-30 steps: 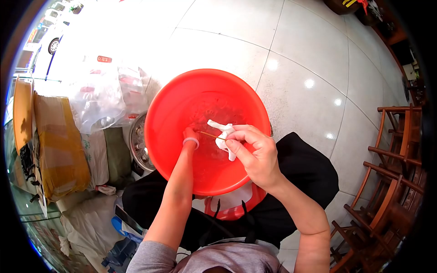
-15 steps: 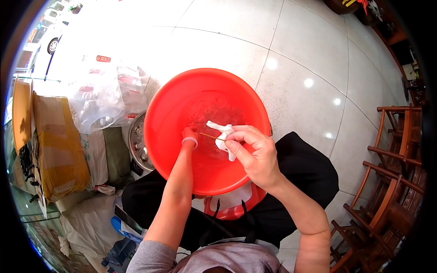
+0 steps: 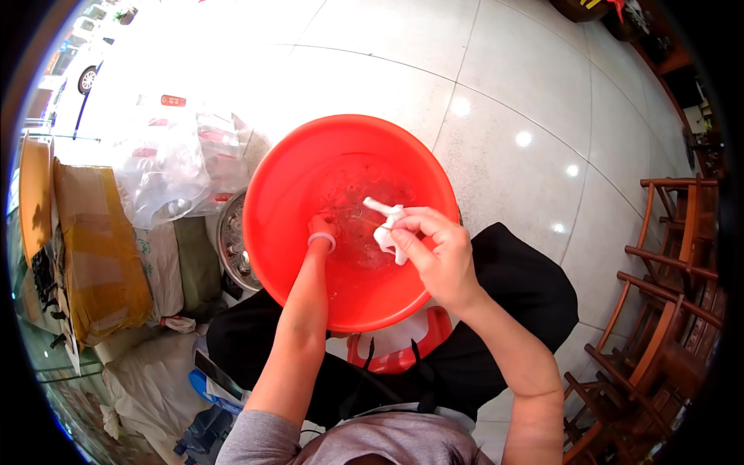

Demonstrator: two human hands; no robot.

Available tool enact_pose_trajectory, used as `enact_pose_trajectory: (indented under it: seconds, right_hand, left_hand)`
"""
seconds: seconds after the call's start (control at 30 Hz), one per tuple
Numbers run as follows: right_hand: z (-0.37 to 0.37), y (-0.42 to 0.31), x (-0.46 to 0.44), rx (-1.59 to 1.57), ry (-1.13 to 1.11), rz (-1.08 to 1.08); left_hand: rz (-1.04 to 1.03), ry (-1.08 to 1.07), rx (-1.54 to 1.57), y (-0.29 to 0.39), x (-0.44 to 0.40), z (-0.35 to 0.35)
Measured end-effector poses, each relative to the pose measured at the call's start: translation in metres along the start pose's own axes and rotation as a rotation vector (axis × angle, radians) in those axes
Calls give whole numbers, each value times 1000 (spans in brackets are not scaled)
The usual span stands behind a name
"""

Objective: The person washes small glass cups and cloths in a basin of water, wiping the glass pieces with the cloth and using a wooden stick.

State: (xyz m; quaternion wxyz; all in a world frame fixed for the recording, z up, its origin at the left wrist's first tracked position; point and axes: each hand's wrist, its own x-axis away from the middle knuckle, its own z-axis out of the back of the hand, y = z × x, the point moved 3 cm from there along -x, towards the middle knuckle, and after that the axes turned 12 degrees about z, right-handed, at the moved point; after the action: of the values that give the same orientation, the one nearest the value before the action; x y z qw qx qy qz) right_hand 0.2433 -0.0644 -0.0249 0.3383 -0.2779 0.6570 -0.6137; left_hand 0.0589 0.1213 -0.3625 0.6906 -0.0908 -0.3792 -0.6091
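A large red basin [image 3: 271,182] stands between my legs, with dark, blurry things in the water at its bottom. My right hand [image 3: 434,246] is over the basin's right side, thumb and fingers pinched on a white cloth [image 3: 391,232] that hangs in a bunch, one end pointing up and left. My left hand [image 3: 322,226] is low inside the basin, left of the cloth, a pale band round its wrist. Its fingers are bent and partly hidden by glare and water, so what they hold cannot be made out.
A red stool [image 3: 430,341] shows below the basin. To the left are a metal dish [image 3: 232,240], clear plastic bags [image 3: 159,167], a taped cardboard box [image 3: 101,248] and sacks. Wooden chairs [image 3: 674,256] stand at the right on the tiled floor [image 3: 527,85].
The thin brown stick that ran between my hands is no longer clearly seen. The white cloth has turned and shifted slightly right with my right hand. My left hand has barely moved.
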Motion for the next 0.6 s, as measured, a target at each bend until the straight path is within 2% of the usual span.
enact_pose_trajectory:
  seconds: [0.13, 0.2, 0.3, 0.4, 0.53, 0.6]
  right_hand:
    - [20, 16, -9, 214, 93, 67]
    - [34, 37, -9, 391, 98, 63]
    - [42, 58, -8, 507, 75, 33]
    - [40, 57, -7, 737, 18, 175]
    - [38, 56, -7, 764, -13, 133]
    - [37, 59, -7, 769, -32, 85]
  left_hand:
    - [-16, 35, -158, 17, 19, 14]
    - [6, 71, 48, 13, 13, 11]
    - [-35, 82, 105, 15, 12, 12]
    - [-19, 112, 99, 22, 18, 17]
    - [-31, 163, 89, 19, 14, 17]
    - [29, 166, 20, 19, 15, 18]
